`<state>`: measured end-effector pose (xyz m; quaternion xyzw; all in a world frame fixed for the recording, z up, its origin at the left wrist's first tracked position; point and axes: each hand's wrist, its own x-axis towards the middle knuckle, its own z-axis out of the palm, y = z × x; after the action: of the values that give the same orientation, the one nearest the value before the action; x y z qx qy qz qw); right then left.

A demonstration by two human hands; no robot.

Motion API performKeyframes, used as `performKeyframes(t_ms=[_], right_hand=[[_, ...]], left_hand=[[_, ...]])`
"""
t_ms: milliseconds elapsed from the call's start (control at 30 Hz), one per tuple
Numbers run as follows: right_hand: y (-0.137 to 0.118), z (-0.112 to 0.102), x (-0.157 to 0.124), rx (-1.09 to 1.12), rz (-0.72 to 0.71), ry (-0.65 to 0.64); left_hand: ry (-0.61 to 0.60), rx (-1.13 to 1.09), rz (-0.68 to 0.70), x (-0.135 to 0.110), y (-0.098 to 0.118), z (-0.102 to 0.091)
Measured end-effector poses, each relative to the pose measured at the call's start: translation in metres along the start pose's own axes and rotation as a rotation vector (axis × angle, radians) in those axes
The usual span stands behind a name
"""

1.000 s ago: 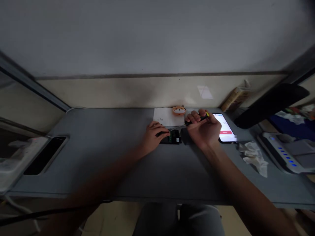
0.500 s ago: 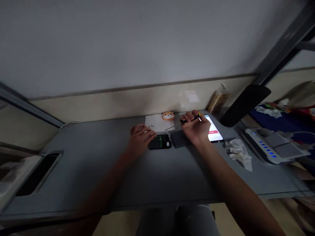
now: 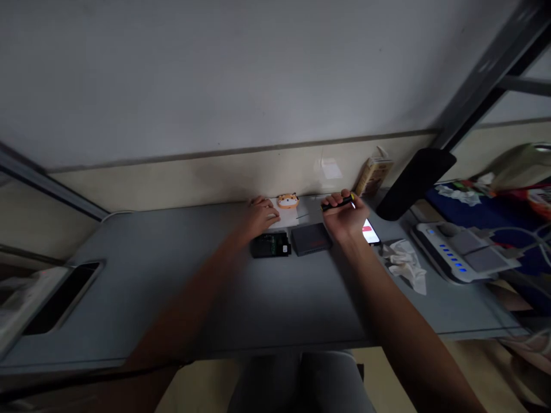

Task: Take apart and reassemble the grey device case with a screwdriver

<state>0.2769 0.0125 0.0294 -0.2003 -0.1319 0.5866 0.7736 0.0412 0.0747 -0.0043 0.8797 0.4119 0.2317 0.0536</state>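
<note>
My right hand (image 3: 346, 217) is wrapped round the black and yellow handle of a screwdriver (image 3: 338, 203), whose thin shaft points left over the white paper (image 3: 291, 217). My left hand (image 3: 262, 217) is at the left part of that paper, fingers reaching out and somewhat apart; it covers where small dark pieces lay, and I make out nothing in it. Just below it on the desk lies an opened black case with a green circuit board (image 3: 270, 245). A flat dark grey box-like piece (image 3: 312, 239) lies beside that case, left of my right wrist.
An orange animal-faced item (image 3: 287, 200) sits at the paper's back edge. A lit phone (image 3: 370, 232) is partly behind my right hand. Crumpled tissue (image 3: 404, 265), a black cylinder (image 3: 415, 183), a carton (image 3: 373, 176) and a power strip (image 3: 458, 252) stand to the right.
My left hand has moved off the circuit board, up to the paper over the small dark pieces. My right hand with the screwdriver has shifted slightly away from the board, uncovering more of the grey piece.
</note>
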Motion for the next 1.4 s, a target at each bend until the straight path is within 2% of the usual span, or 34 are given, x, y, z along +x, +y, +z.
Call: performKeyframes(t_ms=[167,200,333,567,667,767,967,1033,1067,1167,1233,1300,1400], right_hand=[[0.002,0.007,-0.005,0.002,0.012,0.01],[0.002,0.009,-0.006,-0.009,0.004,-0.003],[-0.001,0.019,-0.014,-0.062,-0.047,-0.098],[-0.006,0.027,-0.019,-0.106,-0.164,-0.189],[-0.005,0.027,-0.016,-0.133,-0.217,-0.185],[-0.008,0.033,-0.019,-0.177,-0.348,-0.168],[-0.023,0.046,-0.034,-0.432,-0.582,-0.271],[-0.026,0.045,-0.037,-0.586,-0.567,-0.305],[-0.026,0.043,-0.038,-0.694,-0.534,-0.323],[-0.023,0.037,-0.04,-1.084,-0.446,-0.387],[-0.021,0.033,-0.039,-1.305,-0.471,-0.442],[-0.02,0.03,-0.036,-1.461,-0.577,-0.485],[-0.022,0.024,-0.03,-1.65,-0.703,-0.54]], left_hand=[[0.093,-0.035,-0.129,-0.024,0.008,-0.01],[0.082,-0.046,-0.155,-0.031,0.013,-0.011],[-0.127,-0.106,-0.106,-0.058,0.033,-0.01],[-0.172,-0.148,-0.073,-0.072,0.044,-0.011],[-0.153,-0.17,-0.061,-0.074,0.044,-0.011],[-0.107,-0.225,-0.077,-0.076,0.044,-0.011],[0.097,-0.367,-0.166,-0.078,0.051,-0.019],[0.114,-0.323,-0.106,-0.081,0.059,-0.025],[0.095,-0.295,-0.027,-0.083,0.063,-0.027],[-0.011,-0.212,0.304,-0.093,0.071,-0.028],[-0.037,-0.142,0.471,-0.101,0.073,-0.023],[-0.025,-0.079,0.544,-0.107,0.071,-0.015],[-0.008,-0.027,0.512,-0.111,0.067,-0.007]])
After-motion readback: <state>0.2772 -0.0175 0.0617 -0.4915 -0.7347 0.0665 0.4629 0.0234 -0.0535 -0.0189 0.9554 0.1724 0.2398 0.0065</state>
